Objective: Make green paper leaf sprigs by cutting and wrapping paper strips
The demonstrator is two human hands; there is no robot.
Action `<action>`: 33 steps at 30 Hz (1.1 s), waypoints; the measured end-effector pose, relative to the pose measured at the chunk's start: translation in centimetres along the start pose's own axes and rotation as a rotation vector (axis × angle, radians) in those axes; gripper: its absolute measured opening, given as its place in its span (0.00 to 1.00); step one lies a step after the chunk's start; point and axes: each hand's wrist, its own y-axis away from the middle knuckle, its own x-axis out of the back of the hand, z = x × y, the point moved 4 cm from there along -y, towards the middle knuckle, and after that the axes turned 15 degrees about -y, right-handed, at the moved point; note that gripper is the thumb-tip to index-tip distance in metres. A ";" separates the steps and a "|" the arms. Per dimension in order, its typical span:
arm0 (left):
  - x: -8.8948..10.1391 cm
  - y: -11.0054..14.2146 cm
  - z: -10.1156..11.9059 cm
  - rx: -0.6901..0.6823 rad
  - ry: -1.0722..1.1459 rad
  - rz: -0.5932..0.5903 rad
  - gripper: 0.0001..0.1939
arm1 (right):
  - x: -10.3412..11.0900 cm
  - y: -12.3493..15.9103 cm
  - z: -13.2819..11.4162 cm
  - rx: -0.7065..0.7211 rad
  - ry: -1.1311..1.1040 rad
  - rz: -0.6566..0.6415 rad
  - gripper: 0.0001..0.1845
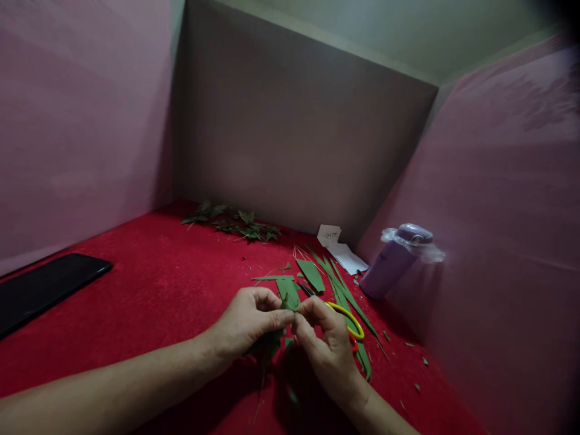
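Near the front of the red cloth, my left hand is closed around a small bundle of green leaves, its thumb pressed along the top. Dark leaf parts and a thin stem hang below that hand. My right hand meets it from the right, thumb and index finger pinched at the edge of the same bundle. What exactly lies between those fingertips is too small to make out. Just behind the right hand lie scissors with yellow and red handles, partly hidden by the hand.
Cut green leaf strips and a broad leaf piece lie beyond my hands. Leafy sprigs rest at the back. White papers and a purple tumbler stand right. A black phone lies left. Pink walls enclose the sides.
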 end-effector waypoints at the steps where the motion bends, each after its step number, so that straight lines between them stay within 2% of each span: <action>1: 0.0 0.1 0.1 0.006 0.001 0.009 0.18 | 0.0 0.0 0.0 0.005 0.002 -0.002 0.10; 6: -0.1 0.4 0.4 -0.009 0.014 0.038 0.15 | -0.1 0.1 0.0 -0.003 -0.006 -0.004 0.10; 13: -0.3 0.4 0.7 -0.068 0.063 0.014 0.14 | -0.2 -0.1 0.0 -0.026 -0.012 -0.024 0.10; 18: 0.0 0.5 0.6 -0.099 0.026 0.008 0.11 | 0.2 0.2 -0.1 0.010 -0.016 -0.018 0.12; 21: 0.2 0.7 0.8 -0.178 -0.022 0.028 0.09 | 0.8 0.1 -0.3 0.024 -0.051 0.024 0.14; 25: 0.6 1.0 1.6 -0.343 -0.109 0.116 0.07 | 1.6 0.0 -1.0 0.084 -0.093 0.078 0.05; 29: 0.7 1.3 2.0 -0.392 -0.151 0.150 0.07 | 1.7 0.1 -1.9 0.171 -0.121 0.013 0.11; 33: 0.8 1.1 1.7 -0.393 -0.165 0.153 0.07 | 1.2 0.0 -1.9 0.146 -0.100 -0.050 0.10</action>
